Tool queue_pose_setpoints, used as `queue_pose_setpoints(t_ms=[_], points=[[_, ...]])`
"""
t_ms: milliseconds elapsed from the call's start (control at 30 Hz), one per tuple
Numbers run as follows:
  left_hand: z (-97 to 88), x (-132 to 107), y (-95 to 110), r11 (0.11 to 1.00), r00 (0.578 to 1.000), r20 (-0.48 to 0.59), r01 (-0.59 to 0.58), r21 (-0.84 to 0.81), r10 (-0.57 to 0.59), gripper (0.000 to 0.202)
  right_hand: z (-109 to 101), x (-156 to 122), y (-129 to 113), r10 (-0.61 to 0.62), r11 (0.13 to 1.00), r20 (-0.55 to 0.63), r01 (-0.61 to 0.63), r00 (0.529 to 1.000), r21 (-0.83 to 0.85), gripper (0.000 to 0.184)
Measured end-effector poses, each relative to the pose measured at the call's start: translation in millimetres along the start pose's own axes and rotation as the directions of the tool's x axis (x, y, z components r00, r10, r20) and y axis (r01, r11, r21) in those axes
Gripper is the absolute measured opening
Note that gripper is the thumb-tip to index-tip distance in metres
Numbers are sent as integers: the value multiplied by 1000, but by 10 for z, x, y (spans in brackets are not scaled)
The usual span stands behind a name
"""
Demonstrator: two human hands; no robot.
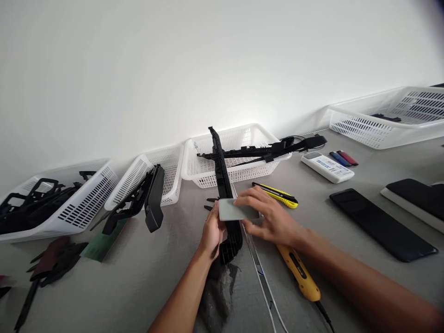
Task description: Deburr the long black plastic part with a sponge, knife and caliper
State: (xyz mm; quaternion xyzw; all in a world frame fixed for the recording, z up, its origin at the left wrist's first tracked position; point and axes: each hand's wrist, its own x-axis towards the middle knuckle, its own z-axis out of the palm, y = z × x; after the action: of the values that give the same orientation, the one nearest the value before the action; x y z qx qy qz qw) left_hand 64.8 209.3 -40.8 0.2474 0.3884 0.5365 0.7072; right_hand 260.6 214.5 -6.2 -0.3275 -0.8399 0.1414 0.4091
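Observation:
My left hand point(211, 233) grips a long black plastic part point(224, 185) that lies on the grey table and reaches back over a white basket point(208, 173). My right hand point(268, 217) presses a grey rectangular block point(236, 210) across that part, fingers closed on the block's top edge. A yellow utility knife point(277, 194) lies just behind my right hand. A yellow-handled tool point(300, 273) lies under my right wrist.
White baskets stand along the wall: one far left with black parts point(69, 203), one with a black part hanging out point(166, 175), one far right point(385, 120). A white remote-like device point(328, 167), two pens, a black flat panel point(381, 224) and dark scraps point(55, 261) lie around.

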Motion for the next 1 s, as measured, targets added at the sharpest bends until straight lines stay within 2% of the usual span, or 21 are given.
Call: queue_pose_setpoints(t_ms=[67,133,233,267,367,400,467,533,567,600,667,733,867,933,1000], points=[[-11,4,-9,1000,1000,21,-22,20,22,53,-5,7,-6,81,996,-89,-84,993,-35,36],[-19,7,-19,998,999,19,-46,33,46,54,-4,13,-18,80,996,-123,-84,989,-31,35],[-22,13,-15,998,998,-21,-55,-4,55,53,15,12,-34,-34,999,16,33,999,40,36],[-21,16,-7,999,999,-18,-47,-11,46,54,21,9,-32,-27,999,40,25,999,47,36],[-23,19,23,1000,999,34,-15,11,14,61,23,-3,-14,112,994,-60,-112,992,4,34],[-29,21,32,1000,999,34,-12,16,11,62,21,-6,-14,125,992,-90,-124,988,8,34],[-44,24,43,1000,1000,-9,-11,15,11,62,23,-7,-34,49,998,-54,-46,997,48,34],[-53,30,48,1000,999,-48,-3,12,4,59,36,-1,-65,-59,997,46,56,997,60,35],[-51,34,49,1000,999,-51,-4,11,4,58,44,3,-76,-72,997,78,70,994,31,36],[-45,37,49,1000,999,-44,-13,5,13,58,50,7,-83,-52,998,84,54,995,-17,36],[-33,41,55,999,999,-15,-40,-15,40,60,56,11,-85,35,994,26,-32,999,-104,37],[-35,37,68,999,999,4,-36,-18,36,59,53,10,-87,65,994,-18,-66,998,-92,38],[-66,6,107,999,1000,-31,7,47,-6,59,51,2,-103,-49,997,112,42,993,64,42],[-48,-20,111,996,1000,-13,-21,92,22,64,55,-2,-85,-16,999,126,12,992,38,41],[1,-51,101,985,997,64,-56,162,46,66,59,-6,-46,70,997,64,-68,995,-29,40]])
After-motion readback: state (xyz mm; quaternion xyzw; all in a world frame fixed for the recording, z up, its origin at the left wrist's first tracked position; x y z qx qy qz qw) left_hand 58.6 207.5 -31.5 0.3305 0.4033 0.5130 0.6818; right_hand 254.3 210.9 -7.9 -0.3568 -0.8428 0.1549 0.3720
